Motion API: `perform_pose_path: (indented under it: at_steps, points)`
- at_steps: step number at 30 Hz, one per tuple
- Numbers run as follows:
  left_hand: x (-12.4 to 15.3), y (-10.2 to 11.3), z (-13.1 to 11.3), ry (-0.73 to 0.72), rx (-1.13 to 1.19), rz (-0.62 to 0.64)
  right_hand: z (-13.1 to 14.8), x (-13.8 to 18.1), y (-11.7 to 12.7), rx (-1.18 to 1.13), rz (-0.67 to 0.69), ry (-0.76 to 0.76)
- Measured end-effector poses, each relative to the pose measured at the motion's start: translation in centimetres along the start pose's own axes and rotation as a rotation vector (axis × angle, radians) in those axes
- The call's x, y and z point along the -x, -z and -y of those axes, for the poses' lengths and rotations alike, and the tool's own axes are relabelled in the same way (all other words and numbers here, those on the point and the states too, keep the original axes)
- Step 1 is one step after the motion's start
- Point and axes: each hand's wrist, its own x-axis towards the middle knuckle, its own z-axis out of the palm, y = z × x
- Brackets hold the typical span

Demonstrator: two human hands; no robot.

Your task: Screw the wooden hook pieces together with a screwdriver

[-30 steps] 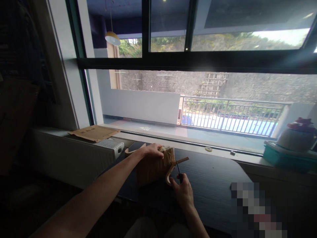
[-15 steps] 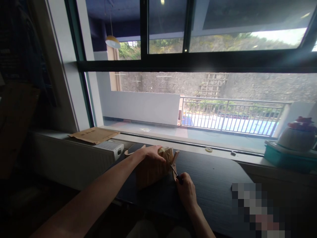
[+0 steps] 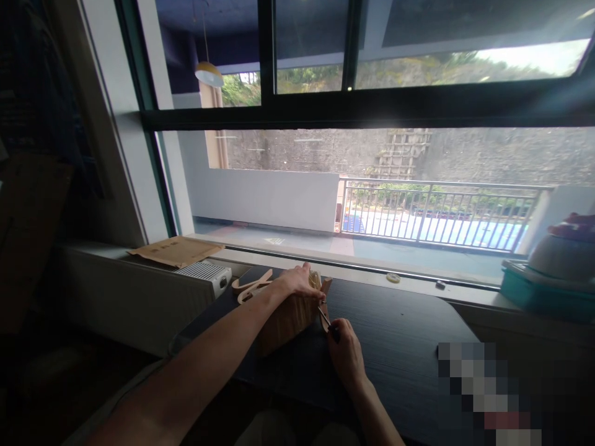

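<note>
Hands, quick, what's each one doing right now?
Left hand: on the brown block; whether it's gripping can't be told.
Right hand: closed, holding a thin tool by its dark handle.

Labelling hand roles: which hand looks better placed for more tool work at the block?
Right, likely: the right hand holds the thin-shafted tool, tip close to the right end of the block. The left hand lies over the block's top, seemingly steadying it.
</note>
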Motion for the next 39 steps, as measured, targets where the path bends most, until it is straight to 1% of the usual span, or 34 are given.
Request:
perform_pose_path:
  at_steps: [3,6,8,12,17,19,22,24,26,30,33,35,37,39]
  points:
    - [0.0,-0.3,0.1,-0.03,-0.023,-0.029,0.0,0.1,0.0,-0.023,-0.006,-0.009]
    - [-0.3,-0.3,0.9,-0.108,-0.011,0.012,0.0,0.2,0.0,-0.067,-0.01,-0.037]
    - [-0.5,-0.3,1.4,-0.137,0.021,0.042,-0.1,0.3,0.1,-0.12,0.019,-0.067]
    - [-1.1,-0.5,1.9,-0.129,0.051,0.039,0.1,0.4,0.3,-0.188,0.08,-0.11]
    - [-0.9,-0.6,1.7,-0.154,0.058,0.018,0.4,0.6,0.3,-0.188,0.09,-0.101]
    - [-0.7,-0.5,1.5,-0.153,0.067,0.019,0.5,0.8,0.4,-0.164,0.068,-0.078]
    - [-0.4,-0.5,1.3,-0.169,0.054,0.032,1.0,0.8,1.0,-0.044,-0.044,-0.043]
    - [-0.3,-0.5,1.2,-0.191,0.03,0.042,1.7,0.1,2.1,0.06,-0.115,-0.028]
    - [-0.4,-0.6,1.2,-0.199,0.017,0.046,2.7,-1.2,3.6,0.111,-0.121,0.021]
    - [-0.7,-0.7,1.3,-0.204,0.039,0.073,5.5,-5.2,6.5,0.196,-0.034,0.165]
    - [-0.9,-0.6,1.6,-0.225,0.066,0.119,7.2,-7.8,7.5,0.277,0.147,0.249]
    - [-1.0,-0.6,1.8,-0.246,0.094,0.143,7.9,-9.0,7.7,0.281,0.256,0.294]
    - [-1.1,-0.5,2.2,-0.254,0.122,0.159,8.0,-9.9,7.7,0.23,0.307,0.3]
    - [-1.2,-0.4,2.5,-0.24,0.135,0.17,7.5,-10.6,7.7,0.106,0.323,0.227]
